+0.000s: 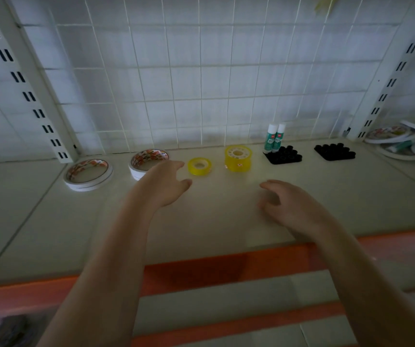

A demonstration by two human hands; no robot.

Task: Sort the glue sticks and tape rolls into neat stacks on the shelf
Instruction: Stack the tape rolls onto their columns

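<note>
On the pale shelf (pixel 226 221), a low stack of white tape rolls (pixel 88 175) lies at the left and a second white stack (pixel 146 161) stands beside it. A single yellow tape roll (pixel 199 166) and a taller yellow stack (pixel 238 158) sit in the middle. Two glue sticks (pixel 274 137) stand upright in a black holder (pixel 282 156). My left hand (pixel 162 182) hovers empty with relaxed fingers, just in front of the second white stack and left of the single yellow roll. My right hand (pixel 289 205) hovers over the shelf with loosely curled fingers, holding nothing.
A second black holder (pixel 334 151) stands with nothing in it at the right. Further right lies a loose heap of white tape rolls and glue sticks (pixel 409 144). A wire grid backs the shelf, slotted white uprights (pixel 26 96) flank it, and an orange strip (pixel 201 271) edges its front.
</note>
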